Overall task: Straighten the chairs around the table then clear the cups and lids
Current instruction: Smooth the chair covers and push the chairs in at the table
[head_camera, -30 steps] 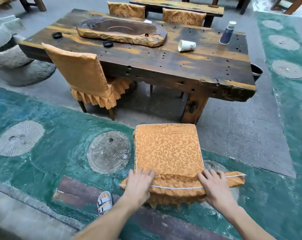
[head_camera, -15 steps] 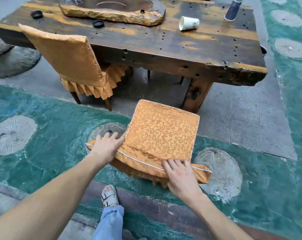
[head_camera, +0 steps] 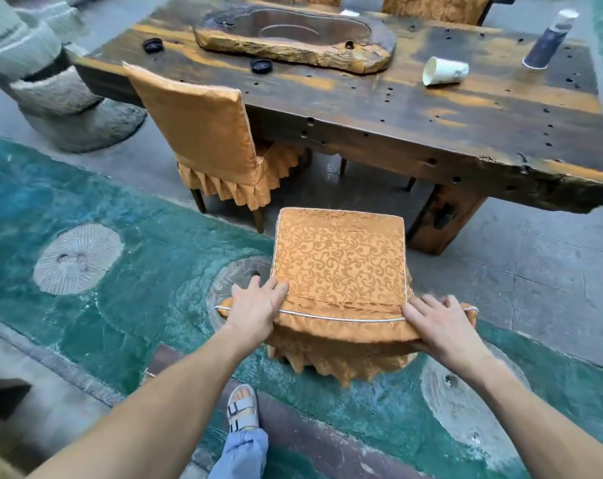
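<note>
An orange-covered chair stands just in front of me, its seat facing the dark wooden table. My left hand grips the left corner of its backrest top, and my right hand grips the right corner, thumb underneath. A white paper cup lies on its side on the table. Two dark lids sit near the carved wooden tray. A dark cup with a white lid stands at the far right of the table.
A second orange chair is tucked at an angle under the table's left side. Two more chair backs show beyond the table. A stone base stands at left. My sandalled foot is on the green floor.
The chair has turned from a skewed angle to square with the table's edge, with both hands staying on its backrest top. My view has shifted slightly to the left.
</note>
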`<state>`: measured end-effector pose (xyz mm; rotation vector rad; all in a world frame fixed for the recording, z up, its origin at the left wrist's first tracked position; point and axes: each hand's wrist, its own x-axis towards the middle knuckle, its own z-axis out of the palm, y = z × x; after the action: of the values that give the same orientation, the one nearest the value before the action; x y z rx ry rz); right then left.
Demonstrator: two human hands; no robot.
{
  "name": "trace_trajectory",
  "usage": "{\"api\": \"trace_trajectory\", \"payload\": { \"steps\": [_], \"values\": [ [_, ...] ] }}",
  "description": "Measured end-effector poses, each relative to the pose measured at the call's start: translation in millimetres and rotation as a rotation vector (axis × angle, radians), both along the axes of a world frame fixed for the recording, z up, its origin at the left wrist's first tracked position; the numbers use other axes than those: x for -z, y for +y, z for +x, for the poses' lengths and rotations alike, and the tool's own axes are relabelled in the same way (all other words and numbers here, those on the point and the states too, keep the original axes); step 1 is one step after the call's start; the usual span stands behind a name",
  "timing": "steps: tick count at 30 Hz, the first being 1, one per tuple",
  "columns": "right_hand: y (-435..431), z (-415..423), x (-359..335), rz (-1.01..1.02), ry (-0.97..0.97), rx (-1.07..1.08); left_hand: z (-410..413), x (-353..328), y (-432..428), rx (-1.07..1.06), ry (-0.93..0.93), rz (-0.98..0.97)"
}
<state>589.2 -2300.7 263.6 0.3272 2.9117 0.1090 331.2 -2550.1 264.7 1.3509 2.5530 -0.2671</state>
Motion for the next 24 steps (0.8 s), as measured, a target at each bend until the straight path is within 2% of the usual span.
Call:
{"api": "trace_trajectory", "payload": {
  "steps": [3,11,17,24],
  "values": [
    [6.0,-30.5,-0.9,-0.006,-0.027,0.059,-32.5,6.1,17.1,-0.026,0.016,0.049],
    [35.0,-92.1,2.3,0.012,-0.019,0.266,-129.9,9.8,95.8,0.112,0.017,0.105],
    [69.5,-140.8,4.4,0.024,0.029,0.537,-179.9,7.6,168.2,0.172,0.023,0.102],
    [125.6,-172.1,12.1,0.036,0.074,0.567,-219.7,8.7,235.4,0.204,0.058,0.088]
  ]
}}
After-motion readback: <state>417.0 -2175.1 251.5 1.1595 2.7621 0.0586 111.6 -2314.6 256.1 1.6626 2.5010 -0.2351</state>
